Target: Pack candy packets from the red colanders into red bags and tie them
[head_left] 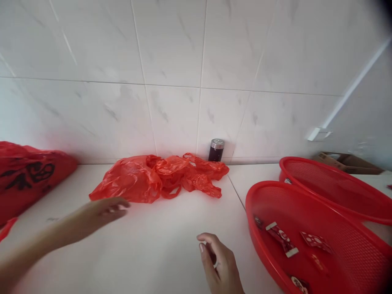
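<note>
Thin red plastic bags [131, 179] lie crumpled against the wall on a white tabletop [159, 241]. My left hand [107, 209] reaches in just in front of their left end, its fingers loosely apart with nothing in them; whether it touches the plastic I cannot tell. Lower and to the right, my right hand [222, 263] hovers over the table with thumb and forefinger curved and a gap between their tips. It holds nothing and is nearest to a red mesh basket [254, 228], in which several small wrapped snacks [282, 239] lie scattered.
Behind that basket stands a second red basket [324, 173]. A dark jar with a silver lid [216, 151] is by the tiled wall [171, 118]. A large red bag with black characters [33, 175] sits at far left, and a cardboard box [349, 163] at far right.
</note>
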A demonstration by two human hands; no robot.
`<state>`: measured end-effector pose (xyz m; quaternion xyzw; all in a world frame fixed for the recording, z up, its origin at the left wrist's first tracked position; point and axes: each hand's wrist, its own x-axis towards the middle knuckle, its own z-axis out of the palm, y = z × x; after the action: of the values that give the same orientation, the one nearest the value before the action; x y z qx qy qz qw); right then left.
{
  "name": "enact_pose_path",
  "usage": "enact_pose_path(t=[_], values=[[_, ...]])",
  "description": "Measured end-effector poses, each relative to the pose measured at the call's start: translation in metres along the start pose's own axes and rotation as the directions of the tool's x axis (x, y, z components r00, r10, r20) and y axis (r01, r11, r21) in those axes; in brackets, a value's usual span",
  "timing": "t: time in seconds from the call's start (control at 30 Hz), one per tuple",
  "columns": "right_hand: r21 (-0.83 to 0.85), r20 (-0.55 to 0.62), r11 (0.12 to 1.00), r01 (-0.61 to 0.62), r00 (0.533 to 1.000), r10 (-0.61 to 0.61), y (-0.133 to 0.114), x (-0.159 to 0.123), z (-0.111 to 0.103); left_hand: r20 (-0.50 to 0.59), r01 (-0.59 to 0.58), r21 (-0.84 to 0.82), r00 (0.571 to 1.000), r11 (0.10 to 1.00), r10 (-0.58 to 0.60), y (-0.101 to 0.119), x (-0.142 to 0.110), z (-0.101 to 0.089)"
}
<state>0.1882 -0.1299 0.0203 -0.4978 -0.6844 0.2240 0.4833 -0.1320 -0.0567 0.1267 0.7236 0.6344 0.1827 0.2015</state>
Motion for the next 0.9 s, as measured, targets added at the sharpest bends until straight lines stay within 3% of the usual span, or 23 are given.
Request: enact_pose_path(t=[0.07, 0.2, 0.27, 0.33, 0.43, 0.53, 0.63, 0.7, 0.73, 0.8, 0.9], values=[[-0.125, -0.042, 0.992, 0.009, 0.999, -0.014, 0.004, 0.006, -0.005, 0.151, -0.117, 0.009, 0.982, 0.993, 0.114, 0.031, 0.032, 0.027], [-0.391, -0.196, 0.92, 0.018, 0.975, -0.102, 0.025, 0.054, -0.005, 0.241, -0.283, 0.016, 0.932, 0.959, 0.271, 0.089, 0.064, 0.095], [-0.45, -0.224, 0.891, -0.059, 0.973, -0.049, 0.043, 0.086, 0.0, 0.246, -0.325, 0.019, 0.918, 0.945, 0.311, 0.101, 0.069, 0.12], [-0.442, -0.249, 0.887, -0.133, 0.968, 0.021, 0.062, 0.111, 0.005, 0.222, -0.346, 0.023, 0.916, 0.938, 0.333, 0.1, 0.069, 0.134], [-0.382, -0.236, 0.91, -0.164, 0.969, 0.076, 0.077, 0.125, 0.006, 0.126, -0.367, 0.047, 0.925, 0.929, 0.359, 0.081, 0.069, 0.137], [-0.296, -0.208, 0.943, -0.154, 0.974, 0.094, 0.067, 0.11, -0.002, -0.01, -0.402, 0.09, 0.914, 0.911, 0.405, 0.061, 0.068, 0.129], [-0.176, -0.141, 0.978, -0.115, 0.986, 0.091, 0.032, 0.083, -0.016, -0.145, -0.504, 0.152, 0.84, 0.85, 0.524, 0.054, 0.068, 0.123], [0.04, -0.034, 0.992, -0.116, 0.993, 0.117, 0.004, 0.066, -0.026, -0.21, -0.563, 0.12, 0.791, 0.818, 0.575, 0.061, 0.067, 0.12], [0.163, 0.024, 0.977, -0.137, 0.991, 0.135, -0.009, 0.059, -0.03, -0.215, -0.574, 0.054, 0.793, 0.817, 0.571, 0.066, 0.065, 0.118], [0.327, 0.097, 0.923, -0.203, 0.979, 0.181, -0.028, 0.049, -0.04, -0.153, -0.541, -0.18, 0.841, 0.822, 0.52, 0.077, 0.062, 0.111], [0.325, 0.045, 0.91, -0.258, 0.965, 0.258, -0.041, 0.042, -0.064, 0.005, -0.343, -0.503, 0.917, 0.793, 0.4, 0.091, 0.059, 0.094]])
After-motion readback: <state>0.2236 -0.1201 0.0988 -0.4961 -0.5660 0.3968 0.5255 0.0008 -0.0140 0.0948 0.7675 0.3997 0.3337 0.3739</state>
